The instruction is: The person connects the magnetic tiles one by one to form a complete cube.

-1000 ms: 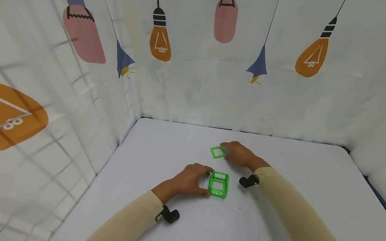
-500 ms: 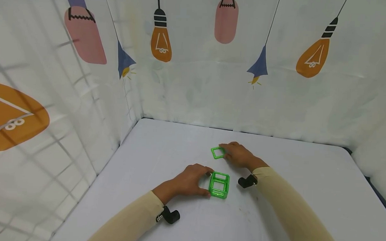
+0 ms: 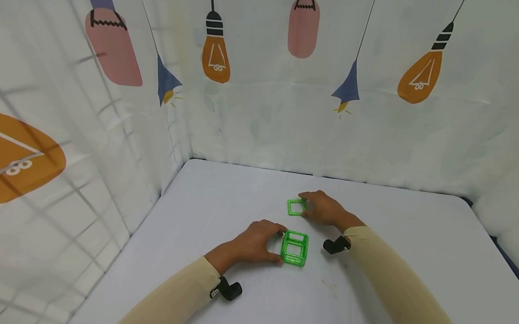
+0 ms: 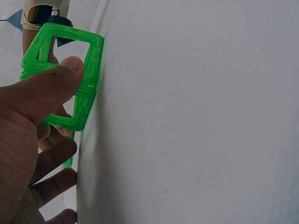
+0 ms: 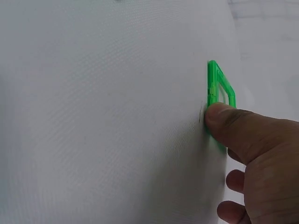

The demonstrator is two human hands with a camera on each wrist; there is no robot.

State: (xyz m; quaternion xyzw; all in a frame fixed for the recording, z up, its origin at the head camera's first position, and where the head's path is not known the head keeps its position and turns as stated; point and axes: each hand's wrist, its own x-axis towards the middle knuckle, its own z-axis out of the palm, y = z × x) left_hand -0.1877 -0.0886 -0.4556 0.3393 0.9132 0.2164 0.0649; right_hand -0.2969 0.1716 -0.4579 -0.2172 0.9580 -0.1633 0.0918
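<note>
My left hand (image 3: 253,243) holds a small open-framed cube of green magnetic tiles (image 3: 296,242) on the table, with the index finger at its far side and the thumb at its near side. In the left wrist view the thumb lies over a bar of the cube (image 4: 96,70), and the other fingers spread beneath. Farther back, my right hand (image 3: 324,209) pinches a single green square magnetic tile (image 3: 289,208) by its right side. The right wrist view shows the thumb on the edge of this tile (image 5: 212,88), close to the tabletop; fingers behind it are partly hidden.
The white table (image 3: 224,194) ends at a white back curtain (image 3: 261,124) printed with lamps and bulbs. Another printed curtain (image 3: 91,175) runs along the left side. Each wrist wears a small black camera, such as the left one (image 3: 229,288).
The square tile has turned so its sides sit straighter in view, and it has shifted slightly right with my right hand. My left hand and the cube stay in place.
</note>
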